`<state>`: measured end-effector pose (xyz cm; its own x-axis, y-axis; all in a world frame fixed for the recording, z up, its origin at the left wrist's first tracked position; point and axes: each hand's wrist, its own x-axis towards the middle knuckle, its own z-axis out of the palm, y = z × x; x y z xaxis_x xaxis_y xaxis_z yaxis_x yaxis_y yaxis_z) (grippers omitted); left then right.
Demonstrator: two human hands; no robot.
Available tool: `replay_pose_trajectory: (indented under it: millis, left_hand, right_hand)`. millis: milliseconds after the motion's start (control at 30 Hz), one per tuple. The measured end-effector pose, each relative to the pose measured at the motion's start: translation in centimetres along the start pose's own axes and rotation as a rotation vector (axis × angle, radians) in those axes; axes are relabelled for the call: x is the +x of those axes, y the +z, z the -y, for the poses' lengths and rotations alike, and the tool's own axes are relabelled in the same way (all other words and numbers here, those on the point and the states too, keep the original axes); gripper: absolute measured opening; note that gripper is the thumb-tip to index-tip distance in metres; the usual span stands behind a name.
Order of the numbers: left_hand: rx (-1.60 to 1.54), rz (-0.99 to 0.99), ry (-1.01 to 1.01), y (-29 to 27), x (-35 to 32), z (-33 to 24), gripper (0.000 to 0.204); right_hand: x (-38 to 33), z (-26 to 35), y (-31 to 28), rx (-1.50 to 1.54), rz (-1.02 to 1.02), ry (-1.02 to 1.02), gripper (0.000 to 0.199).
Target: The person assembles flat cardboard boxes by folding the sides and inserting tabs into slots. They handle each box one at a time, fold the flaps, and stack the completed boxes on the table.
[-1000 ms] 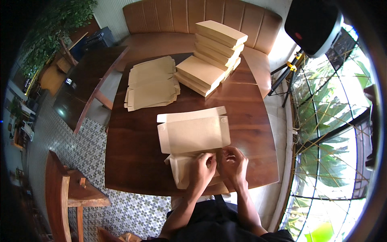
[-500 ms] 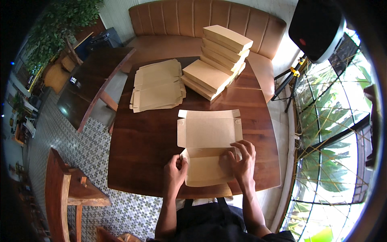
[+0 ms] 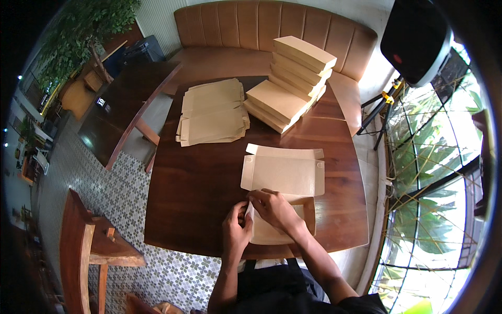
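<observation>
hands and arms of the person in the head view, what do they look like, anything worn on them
Both forearms come up from the lower edge bare to past the elbow: no sleeves, gloves or watch show. The left hand and right hand are bare too; any ring is too small to tell. Below them the person wears dark clothing.

Bare forearms, no sleeves showing, black top, dark trousers
</observation>
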<state>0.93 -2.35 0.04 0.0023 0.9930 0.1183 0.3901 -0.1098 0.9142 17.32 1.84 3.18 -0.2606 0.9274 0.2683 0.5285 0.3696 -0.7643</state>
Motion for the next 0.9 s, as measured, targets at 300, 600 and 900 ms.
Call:
replay_pose_trajectory:
  millis: [300,600,900]
  left_hand:
    - [0.177,-0.034,0.304,0.1,-0.4,0.4,0.019]
    - [-0.1,-0.028,-0.159,-0.6,-0.5,0.6,0.02]
    - [-0.347,0.072,-0.407,-0.9,-0.3,0.7,0.026]
  right_hand:
    - [0.1,-0.6,0.3,0.157,-0.211,0.21,0.014]
    - [-1.5,1.3,-0.6,0.269,-0.141,0.39,0.021]
    - [-3.9,1.9,0.9,0.437,-0.167,0.533,0.026]
